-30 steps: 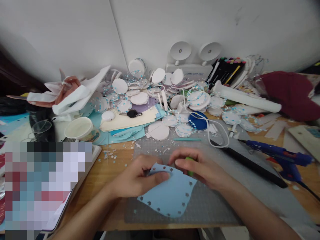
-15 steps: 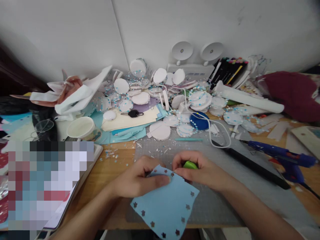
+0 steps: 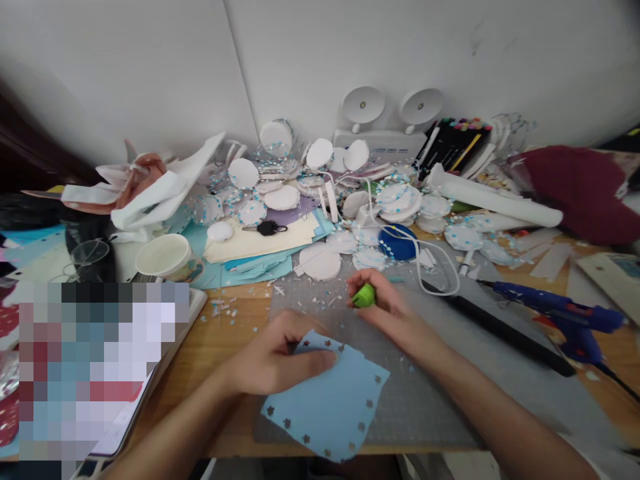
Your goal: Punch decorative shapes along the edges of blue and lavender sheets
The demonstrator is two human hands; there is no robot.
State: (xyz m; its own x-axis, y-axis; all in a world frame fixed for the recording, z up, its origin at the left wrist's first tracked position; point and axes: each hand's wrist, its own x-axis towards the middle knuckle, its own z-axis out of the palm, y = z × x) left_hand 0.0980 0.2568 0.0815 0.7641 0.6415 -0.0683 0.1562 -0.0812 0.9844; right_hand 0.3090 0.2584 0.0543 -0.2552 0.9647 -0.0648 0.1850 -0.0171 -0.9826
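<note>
My left hand [image 3: 287, 360] pinches a light blue sheet of paper [image 3: 320, 413] by its upper left side, thumb on top. Small flower-shaped holes run along several edges of the sheet. A green craft punch [image 3: 365, 295] sits in my right hand [image 3: 383, 303], fingers curled round it, above the grey cutting mat [image 3: 425, 400]. The punch is apart from the sheet, up and to its right. Part of the punch is hidden by my fingers.
White discs with blue trim [image 3: 400, 200] crowd the back. A blue glue gun [image 3: 555, 303] and a black stick-like tool [image 3: 505, 330] lie right. At left stand a cup [image 3: 163, 257] and a blurred-out device [image 3: 187, 327]. Blue paper scraps [image 3: 225, 310] litter the wood.
My right hand has drawn the green punch off the sheet's top edge and lifted it up and away. The sheet has shifted slightly in my left hand, which stays in place.
</note>
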